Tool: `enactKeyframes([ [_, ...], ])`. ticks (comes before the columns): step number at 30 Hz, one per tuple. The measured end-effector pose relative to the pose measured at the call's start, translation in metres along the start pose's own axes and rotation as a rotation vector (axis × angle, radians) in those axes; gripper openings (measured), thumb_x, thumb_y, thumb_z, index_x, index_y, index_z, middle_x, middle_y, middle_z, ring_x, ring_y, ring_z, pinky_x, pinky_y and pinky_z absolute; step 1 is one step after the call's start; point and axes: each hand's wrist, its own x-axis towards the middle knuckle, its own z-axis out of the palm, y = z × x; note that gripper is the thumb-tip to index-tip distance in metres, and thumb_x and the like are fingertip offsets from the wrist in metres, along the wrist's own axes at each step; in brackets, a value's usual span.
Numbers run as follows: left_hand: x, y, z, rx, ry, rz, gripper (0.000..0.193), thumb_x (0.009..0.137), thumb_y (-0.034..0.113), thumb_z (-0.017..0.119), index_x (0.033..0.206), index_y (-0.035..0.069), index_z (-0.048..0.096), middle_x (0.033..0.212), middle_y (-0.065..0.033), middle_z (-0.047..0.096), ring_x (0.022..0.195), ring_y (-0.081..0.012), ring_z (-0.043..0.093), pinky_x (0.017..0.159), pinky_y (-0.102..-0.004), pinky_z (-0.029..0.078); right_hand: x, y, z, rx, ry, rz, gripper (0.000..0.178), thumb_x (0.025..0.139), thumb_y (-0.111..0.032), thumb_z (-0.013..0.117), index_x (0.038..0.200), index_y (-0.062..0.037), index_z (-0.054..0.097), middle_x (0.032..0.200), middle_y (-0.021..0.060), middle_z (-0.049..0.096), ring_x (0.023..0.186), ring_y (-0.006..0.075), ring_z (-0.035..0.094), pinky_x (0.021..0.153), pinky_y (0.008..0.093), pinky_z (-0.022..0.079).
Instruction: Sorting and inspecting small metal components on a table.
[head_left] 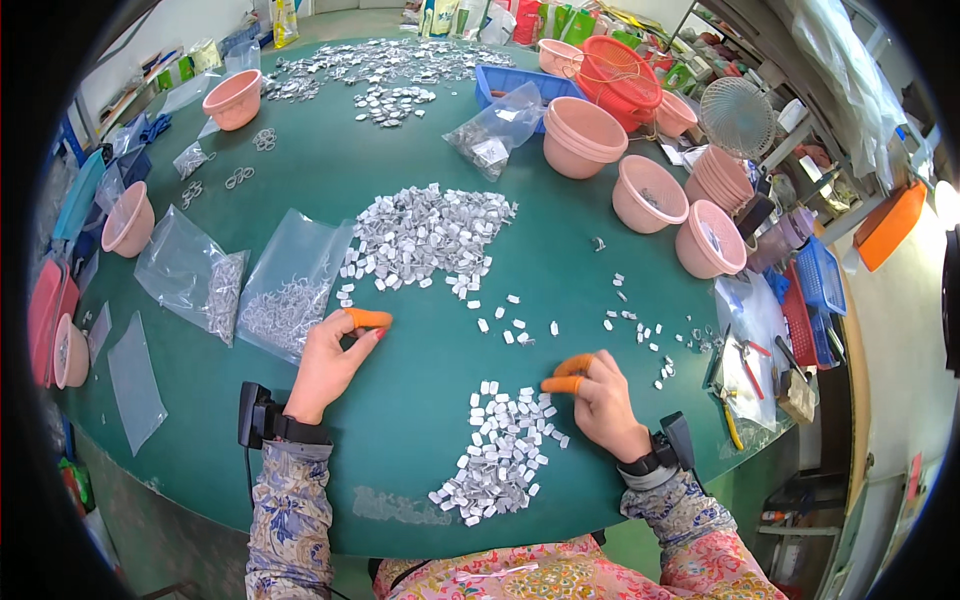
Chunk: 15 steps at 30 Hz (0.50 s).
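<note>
White rectangular tabs (503, 452) lie just left and bodyward of the nearer, right hand (601, 398), its fingers curled; whether they hold anything, I cannot tell.

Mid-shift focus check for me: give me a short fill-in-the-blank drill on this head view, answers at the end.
1. The bare tabletop is coloured ____.
2. The finger cover on the left hand is coloured ____.
3. The number of finger covers visible on the right hand is ____.
4. In the picture, the nearest pile of small pieces lies to the ____ of the left hand.

Missing words: green; orange; two; right.
</note>
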Motion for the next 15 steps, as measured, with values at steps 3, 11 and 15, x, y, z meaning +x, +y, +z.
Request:
enactKeyframes([
  [3, 0.002, 0.0, 0.001, -0.021, -0.009, 0.014, 0.023, 0.088, 0.005, 0.068, 0.11, 0.003, 0.075, 0.087, -0.003, 0.064, 0.076, -0.0106, 0.055, 0.071, -0.026, 0.045, 0.021, 0.013, 0.0, -0.125, 0.149, 0.068, 0.052, 0.072, 0.014, 0.053, 0.112, -0.0113, 0.074, 0.097, 0.0106, 0.063, 0.086, 0.0329, 0.054, 0.076, 0.039, 0.048],
  [11, 0.001, 0.003, -0.002, 0.007, -0.01, -0.019, 0.021, 0.091, 0.005, 0.066, 0.11, 0.0, 0.074, 0.091, -0.0018, 0.067, 0.081, -0.0094, 0.056, 0.078, -0.0247, 0.045, 0.017, 0.005, 0.009, 0.077, 0.009, 0.018, 0.048, 0.072, 0.016, 0.052, 0.101, -0.013, 0.077, 0.104, 0.009, 0.064, 0.092, 0.0294, 0.056, 0.076, 0.0378, 0.049],
  [15, 0.0, 0.001, -0.002, 0.012, -0.012, -0.007, 0.022, 0.089, 0.007, 0.068, 0.109, 0.002, 0.074, 0.091, -0.0039, 0.067, 0.079, -0.0113, 0.058, 0.076, -0.0264, 0.046, 0.049, 0.0, 0.021, 0.067, 0.059, 0.169, 0.026, 0.082, 0.005, 0.068, 0.1, -0.0111, 0.076, 0.099, 0.0066, 0.067, 0.086, 0.0267, 0.058, 0.075, 0.0336, 0.049],
])
